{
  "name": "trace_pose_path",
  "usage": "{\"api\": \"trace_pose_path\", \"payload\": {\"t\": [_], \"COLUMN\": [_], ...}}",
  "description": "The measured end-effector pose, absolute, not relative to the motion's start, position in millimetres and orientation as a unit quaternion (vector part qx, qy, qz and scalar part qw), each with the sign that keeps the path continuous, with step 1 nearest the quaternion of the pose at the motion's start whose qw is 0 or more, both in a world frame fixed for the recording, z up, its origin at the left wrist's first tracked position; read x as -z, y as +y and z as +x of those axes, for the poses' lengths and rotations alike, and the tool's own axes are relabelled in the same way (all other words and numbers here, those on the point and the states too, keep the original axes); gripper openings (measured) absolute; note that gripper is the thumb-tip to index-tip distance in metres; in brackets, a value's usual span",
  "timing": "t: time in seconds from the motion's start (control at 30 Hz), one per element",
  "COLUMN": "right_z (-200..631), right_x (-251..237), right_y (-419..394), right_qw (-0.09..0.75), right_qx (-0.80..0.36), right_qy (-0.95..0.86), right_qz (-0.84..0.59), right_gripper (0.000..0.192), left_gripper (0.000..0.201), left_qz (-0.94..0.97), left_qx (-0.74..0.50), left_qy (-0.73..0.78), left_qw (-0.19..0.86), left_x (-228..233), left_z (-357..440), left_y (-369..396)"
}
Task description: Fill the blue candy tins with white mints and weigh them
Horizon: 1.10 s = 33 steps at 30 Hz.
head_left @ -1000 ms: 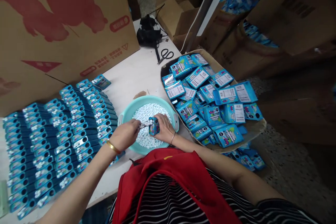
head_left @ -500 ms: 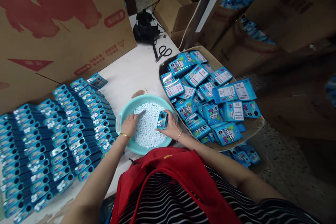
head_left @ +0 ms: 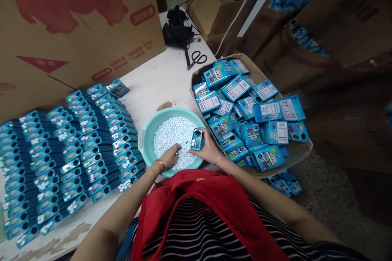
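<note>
My right hand grips a small blue candy box upright over the right side of a mint-green basin. The top of the box faces me, with a dark round hole in it. White candies fill the basin floor. Down among the candies, near the basin's front, is my left hand, closed on a small grey metal scoop whose tip is mostly hidden by fingers and candies.
Rows of blue candy boxes stand on the white table at left. An open carton heaped with blue boxes stands at right. Scissors and a black strapped object lie behind. A large printed carton walls the back left.
My left hand has moved right and toward me, pushing the scoop down into the candies near the box. My right hand keeps holding the box. The whole view has shifted slightly.
</note>
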State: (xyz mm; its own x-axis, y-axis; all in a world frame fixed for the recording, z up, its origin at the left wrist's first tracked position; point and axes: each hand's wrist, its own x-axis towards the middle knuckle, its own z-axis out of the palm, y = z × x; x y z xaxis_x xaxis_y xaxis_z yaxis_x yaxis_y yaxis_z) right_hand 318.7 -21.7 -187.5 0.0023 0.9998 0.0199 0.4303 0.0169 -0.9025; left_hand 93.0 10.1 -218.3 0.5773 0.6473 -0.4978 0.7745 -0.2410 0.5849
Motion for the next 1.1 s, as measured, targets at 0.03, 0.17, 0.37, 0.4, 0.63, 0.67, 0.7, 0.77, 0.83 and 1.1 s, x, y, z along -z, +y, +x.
{"api": "trace_pose_path", "payload": {"t": [0.03,0.17,0.37,0.4,0.63,0.67,0.7,0.77,0.83,1.1], "right_z": [319.4,317.2,299.9,296.8,281.7,280.4,279.4,278.7,280.2,299.8], "right_x": [187.6,189.1,196.9,198.1,207.2,209.1,211.0,214.0,215.2,202.0], "right_y": [-24.9,-35.6,-24.3,-20.5,-9.5,-9.9,-10.4,-10.8,-10.1,-7.7], "right_qw": [0.378,0.367,0.363,0.363,0.342,0.341,0.342,0.344,0.348,0.370], "right_qx": [-0.372,-0.370,-0.329,-0.319,-0.277,-0.274,-0.273,-0.272,-0.277,-0.300], "right_qy": [-0.610,-0.636,-0.642,-0.648,-0.708,-0.712,-0.714,-0.712,-0.704,-0.639], "right_qz": [-0.589,-0.570,-0.590,-0.589,-0.552,-0.549,-0.547,-0.548,-0.554,-0.603], "right_gripper": [0.092,0.091,0.091,0.091,0.079,0.079,0.079,0.079,0.081,0.087], "left_gripper": [0.026,0.025,0.030,0.030,0.020,0.022,0.025,0.031,0.035,0.034], "left_qz": [0.778,0.765,0.771,0.780,0.838,0.838,0.837,0.836,0.842,0.820], "left_qx": [0.065,0.026,-0.027,-0.018,0.175,0.211,0.244,0.290,0.301,0.167], "left_qy": [0.454,0.462,0.446,0.440,0.432,0.437,0.440,0.437,0.429,0.526], "left_qw": [0.429,0.449,0.454,0.445,0.282,0.248,0.215,0.159,0.131,0.151], "left_x": [216.1,193.9,126.1,115.2,64.8,58.2,51.2,37.2,27.6,128.9], "left_z": [91.9,80.3,64.7,65.7,113.5,124.1,134.2,150.4,156.6,108.1], "left_y": [12.7,28.1,49.7,52.2,54.0,50.9,47.4,40.7,38.7,77.8]}}
